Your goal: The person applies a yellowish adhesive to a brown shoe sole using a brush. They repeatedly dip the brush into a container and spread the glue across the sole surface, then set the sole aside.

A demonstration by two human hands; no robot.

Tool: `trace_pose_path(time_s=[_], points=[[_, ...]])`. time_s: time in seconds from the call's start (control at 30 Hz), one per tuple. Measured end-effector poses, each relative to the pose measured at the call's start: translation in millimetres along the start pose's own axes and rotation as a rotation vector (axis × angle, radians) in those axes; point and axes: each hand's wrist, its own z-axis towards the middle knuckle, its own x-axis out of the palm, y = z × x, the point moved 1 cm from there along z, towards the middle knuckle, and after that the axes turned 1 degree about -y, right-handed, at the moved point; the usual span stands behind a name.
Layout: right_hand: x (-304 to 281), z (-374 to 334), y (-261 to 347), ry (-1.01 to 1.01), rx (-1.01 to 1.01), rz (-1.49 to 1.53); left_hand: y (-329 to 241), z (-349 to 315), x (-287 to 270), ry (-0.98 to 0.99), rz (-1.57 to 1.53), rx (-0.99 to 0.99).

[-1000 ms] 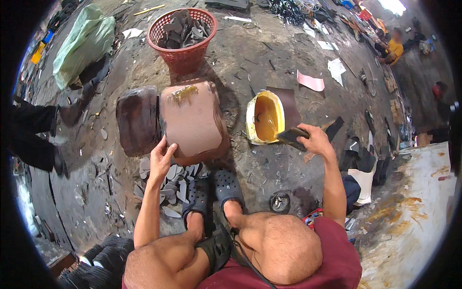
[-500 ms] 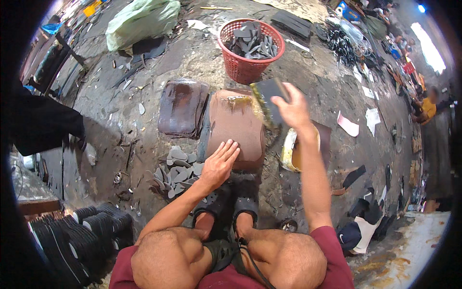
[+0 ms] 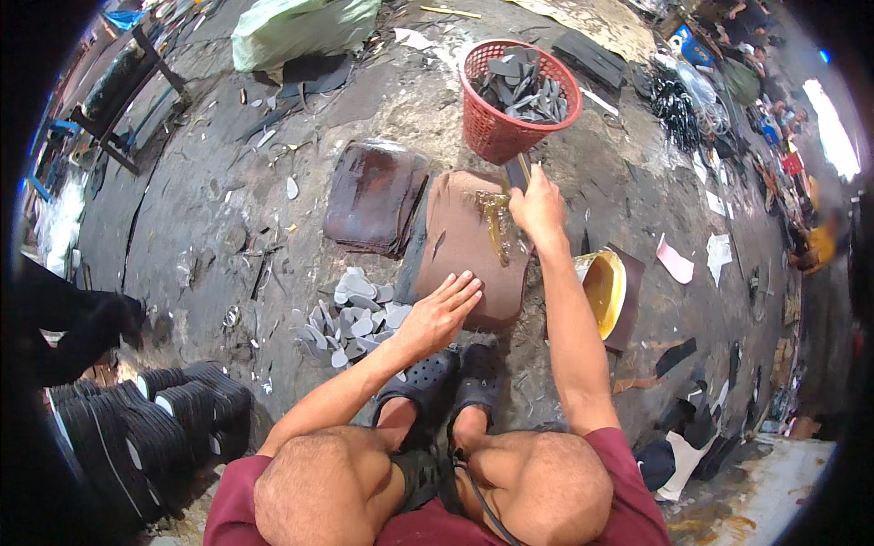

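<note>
The brown stack (image 3: 460,232) lies under the flat, open left hand (image 3: 441,315), beside the right hand (image 3: 539,213) gripping a dark slab (image 3: 518,171).

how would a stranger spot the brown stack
Find the red basket near the top. Below it lie a dark stack and, to its right, under the left hand, the brown stack. Its paler top and amber streak set it apart.

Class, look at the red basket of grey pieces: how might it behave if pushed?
The red basket could tip if pushed high, since its rim is wider than its base. Its walls may flex slightly, being pierced all over. The grey pieces would probably shift inside, as they lie jumbled.
</note>
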Motion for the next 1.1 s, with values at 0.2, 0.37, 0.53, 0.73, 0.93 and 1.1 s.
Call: trace_pose_path(time_s=[0.2, 0.37, 0.53, 0.73, 0.93, 1.1], points=[[3.1, 52.0, 69.5, 0.421, -0.398, -0.168, -0.7, -0.9, -5.0, 0.026, 0.027, 0.008], [30.8, -43.7, 115.7, 0.79, -1.075, -0.162, 1.2, -9.4, 11.2, -0.087, 0.002, 0.007], [6.3, -36.0, 92.4, 0.414, -0.739, 0.092, 6.0, 3.0, -4.1, -0.022, 0.009, -0.025], [-2.2, -11.7, 36.8, 0.213, -0.438, -0.226, -5.8, 7.0, 5.7, -0.036, 0.093, -0.015], [23.3, -128.5, 64.5, 0.223, -0.707, -0.205, -55.8, -34.5, 37.7, 0.034, -0.147, 0.143], [31.2, -198.6, 48.1, -0.013, -0.892, -0.298, -69.7, -59.5, 70.5, 0.309, -0.289, 0.189]])
